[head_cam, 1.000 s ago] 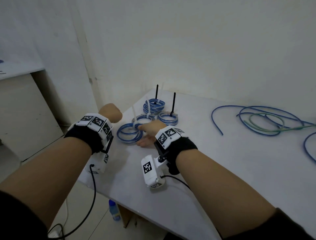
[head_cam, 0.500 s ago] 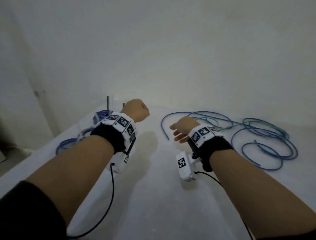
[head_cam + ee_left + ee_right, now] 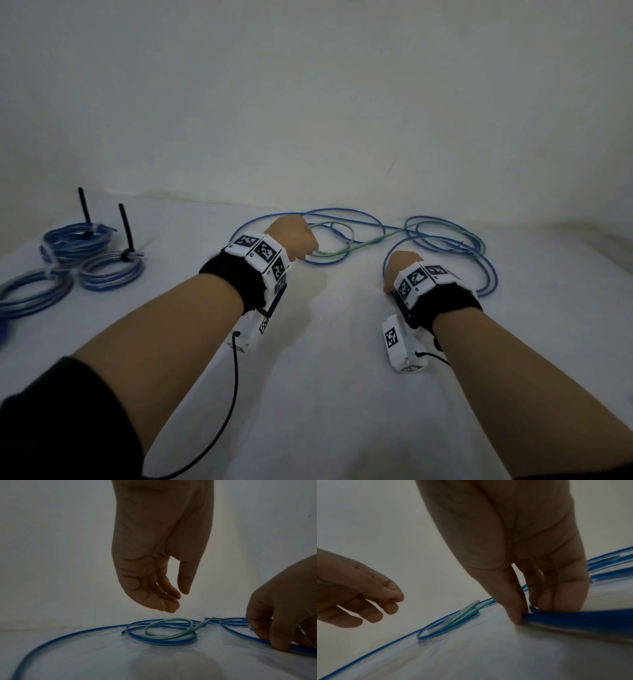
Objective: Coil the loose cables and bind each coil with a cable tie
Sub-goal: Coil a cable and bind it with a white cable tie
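Note:
Loose blue cables [image 3: 342, 210] lie tangled with a green one [image 3: 370, 241] at the back of the white table [image 3: 325, 394]. My right hand [image 3: 400, 267] is down on the table, its thumb and fingers [image 3: 515, 615] pinching a blue cable [image 3: 573, 618]. My left hand [image 3: 293, 238] hovers just above a small blue and green loop [image 3: 161, 643]. Its fingers [image 3: 171, 605] hang loosely curled and hold nothing.
Three bound blue coils [image 3: 75, 236] [image 3: 109, 272] [image 3: 30, 296] lie at the table's left, two with black cable-tie tails [image 3: 126, 226] standing upright. A wall runs close behind the table. Thin black leads hang from both wrist cameras.
Both hands moved right, away from the bound coils, to the loose cables. The right hand dropped to the table and pinched a blue cable. The left hand now hovers over the small loop.

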Available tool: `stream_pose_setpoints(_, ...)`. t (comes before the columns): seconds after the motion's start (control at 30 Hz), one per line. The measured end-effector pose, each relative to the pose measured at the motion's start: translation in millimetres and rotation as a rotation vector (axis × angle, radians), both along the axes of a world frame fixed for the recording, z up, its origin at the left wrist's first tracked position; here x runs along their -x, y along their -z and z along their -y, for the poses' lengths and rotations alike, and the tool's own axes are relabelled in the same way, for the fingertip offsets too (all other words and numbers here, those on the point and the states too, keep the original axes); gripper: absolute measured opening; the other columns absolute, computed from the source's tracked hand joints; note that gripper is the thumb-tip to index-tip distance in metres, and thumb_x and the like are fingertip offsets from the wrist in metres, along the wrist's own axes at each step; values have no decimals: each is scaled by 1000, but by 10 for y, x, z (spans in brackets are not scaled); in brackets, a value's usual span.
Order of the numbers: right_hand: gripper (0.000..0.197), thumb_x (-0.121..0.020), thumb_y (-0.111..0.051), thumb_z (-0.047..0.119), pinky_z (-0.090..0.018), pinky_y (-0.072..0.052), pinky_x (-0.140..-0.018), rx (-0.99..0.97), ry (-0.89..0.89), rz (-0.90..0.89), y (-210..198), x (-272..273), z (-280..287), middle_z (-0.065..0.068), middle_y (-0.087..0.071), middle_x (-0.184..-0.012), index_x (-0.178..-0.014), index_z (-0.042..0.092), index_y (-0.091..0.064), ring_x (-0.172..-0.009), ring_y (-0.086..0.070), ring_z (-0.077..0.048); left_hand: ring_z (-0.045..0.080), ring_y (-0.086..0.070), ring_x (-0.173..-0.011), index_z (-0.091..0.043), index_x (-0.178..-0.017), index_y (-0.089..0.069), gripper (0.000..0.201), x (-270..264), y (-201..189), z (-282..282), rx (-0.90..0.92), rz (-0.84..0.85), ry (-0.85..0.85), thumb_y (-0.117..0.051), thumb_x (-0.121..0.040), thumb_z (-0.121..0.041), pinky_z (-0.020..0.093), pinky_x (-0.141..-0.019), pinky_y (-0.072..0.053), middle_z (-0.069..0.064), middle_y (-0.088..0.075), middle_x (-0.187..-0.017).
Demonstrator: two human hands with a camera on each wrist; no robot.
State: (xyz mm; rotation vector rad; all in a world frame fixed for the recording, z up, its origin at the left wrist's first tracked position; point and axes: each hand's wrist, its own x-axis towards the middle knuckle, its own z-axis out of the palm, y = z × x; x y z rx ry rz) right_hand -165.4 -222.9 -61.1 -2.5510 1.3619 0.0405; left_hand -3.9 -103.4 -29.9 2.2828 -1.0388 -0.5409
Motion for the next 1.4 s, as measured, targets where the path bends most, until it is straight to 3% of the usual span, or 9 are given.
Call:
stream_pose_setpoints(0.07, 37, -88, -56, 19, -37, -45, -100, 19, -50, -78, 42, 0, 61, -14, -49, -134, -123, 6, -56, -123, -49, -28, 31, -67, -97, 3, -98, -67, 22, 71, 28, 76, 18, -12, 17, -56, -84, -11, 35, -82, -54, 19, -70, -101)
stream_pose_setpoints(0.13, 21, -86, -58, 17, -32, -52, -80, -70, -20, -17, -59, -38, 76, -19, -58, -117, -101, 3, -63, -107, -57, -29, 29, -68, -94, -1, -95, -67, 18, 159, 52, 122, 28, -41, 52, -56, -85, -13, 34, -79, -55, 16, -70, -101)
stream_pose_setpoints(0.2, 14, -85, -59, 14, -27, -48, -61, -185, 31, 187, -162, -85, 97, -16, -60, -90, -74, 6, -57, -85, -60, -28, 22, -65, -88, -7, -94, -63, 13, 274, 56, 144, 41, -107, 116, -55, -89, -17, 31, -75, -54, 11, -68, -101)
stream_pose_setpoints(0.47, 24, -86, -60, 0, -19, -34, -38, -692, 59, 1062, -693, -117, -148, -9, -54, -58, -63, 2, -61, -44, -42, -13, 11, -56, -113, -15, -121, -53, 28, 648, -68, 18, 214, -375, 381, -48, -97, -29, 32, -97, -42, -2, -63, -120)
stream_pose_setpoints(0.63, 20, -87, -60, 2, -16, -43, -43, -665, 46, 1296, -895, -52, -290, -10, -59, -65, -67, 3, -62, -48, -49, -11, 2, -63, -74, -14, -98, -60, 17, 682, -139, -197, 377, -444, 358, -43, -99, -16, 21, -82, -49, -2, -64, -85)
stream_pose_setpoints(0.83, 17, -87, -65, 30, -22, -39, -53, -621, -86, 983, -789, 55, -522, 0, -61, -78, -79, 14, -63, -59, -51, -11, 0, -41, -42, -5, -94, -61, 25, 659, -311, -427, 550, -312, 230, -40, -100, -17, 10, -44, -33, 1, -46, -63)
stream_pose_setpoints(1.1, 23, -92, -55, 10, -18, -32, -38, -853, 87, 1427, -929, 11, -587, -7, -53, -63, -70, 6, -56, -39, -44, -8, 5, -59, -71, -17, -88, -58, 23, 701, -179, -712, 267, -324, 357, -39, -100, -18, 27, -85, -44, -4, -61, -75)
stream_pose_setpoints(1.27, 17, -89, -62, 25, -20, -35, -47, -789, -70, 1071, -788, 53, -760, -3, -62, -74, -84, 9, -62, -53, -44, -11, 7, -49, -55, -15, -91, -59, 23, 699, -249, -793, 490, -344, 278, -38, -101, -19, 20, -64, -44, -2, -49, -67)
stream_pose_setpoints(1.4, 19, -92, -56, 8, -17, -38, -40, -858, -62, 1310, -804, 8, -805, -8, -53, -64, -73, 4, -58, -43, -46, -9, 7, -55, -57, -12, -88, -60, 27, 693, -247, -802, 421, -413, 332, -39, -101, -22, 23, -65, -41, 1, -59, -71)
